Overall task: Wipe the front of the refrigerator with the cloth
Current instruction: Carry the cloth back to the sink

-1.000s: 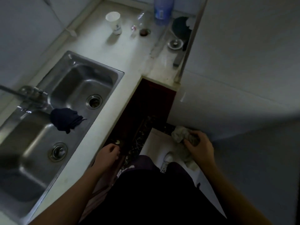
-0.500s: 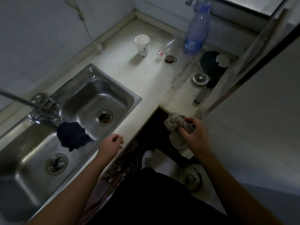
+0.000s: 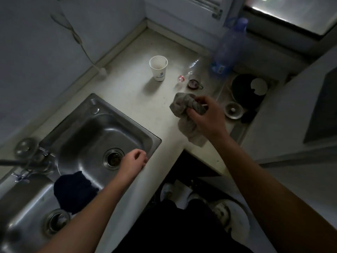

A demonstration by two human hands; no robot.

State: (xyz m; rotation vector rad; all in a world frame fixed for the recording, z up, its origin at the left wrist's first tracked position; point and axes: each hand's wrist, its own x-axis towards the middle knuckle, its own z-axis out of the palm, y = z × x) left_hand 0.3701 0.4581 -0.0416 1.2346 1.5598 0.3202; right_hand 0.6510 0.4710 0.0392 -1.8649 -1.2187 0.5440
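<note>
My right hand [image 3: 207, 117] grips a crumpled grey cloth [image 3: 184, 108] and holds it over the pale countertop [image 3: 131, 88], left of the refrigerator. The white refrigerator [image 3: 299, 125] fills the right side, its front facing left and down the frame. My left hand [image 3: 134, 161] hovers at the front right rim of the steel sink [image 3: 87, 125] with fingers loosely curled and nothing in it.
A paper cup [image 3: 158, 68], a blue bottle [image 3: 228, 48], a small jar lid [image 3: 193, 84] and a dark pan [image 3: 248, 92] stand on the counter's far end. A dark rag [image 3: 73, 190] hangs on the sink divider. The tap [image 3: 27, 157] is at left.
My right hand has risen with the cloth from low beside the refrigerator up over the counter. My left hand moved from the counter front edge to the sink rim. The view tilted upward.
</note>
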